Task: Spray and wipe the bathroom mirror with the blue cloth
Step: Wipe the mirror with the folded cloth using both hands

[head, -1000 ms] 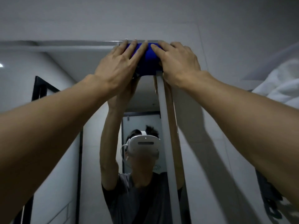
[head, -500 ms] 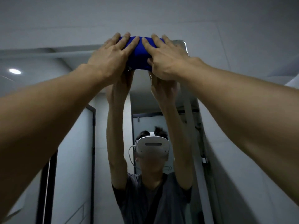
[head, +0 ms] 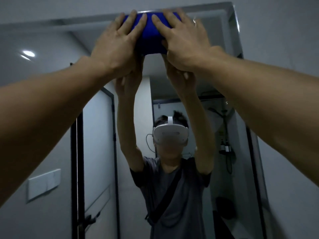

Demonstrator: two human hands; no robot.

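Observation:
The blue cloth lies flat against the bathroom mirror, just under its top edge. My left hand presses the cloth's left side with straight, spread fingers. My right hand presses its right side the same way. Both arms reach up and forward. The middle strip of the cloth shows between the two hands; its sides are hidden under my palms. No spray bottle is in view.
The mirror's metal frame runs along the top and down the right side, with pale wall beyond it. The reflection shows a person with raised arms, a dark-framed door, a wall switch plate and a shower fitting.
Both hands have slid the cloth left along the mirror's top edge, away from the right frame. More of the mirror's right side now shows.

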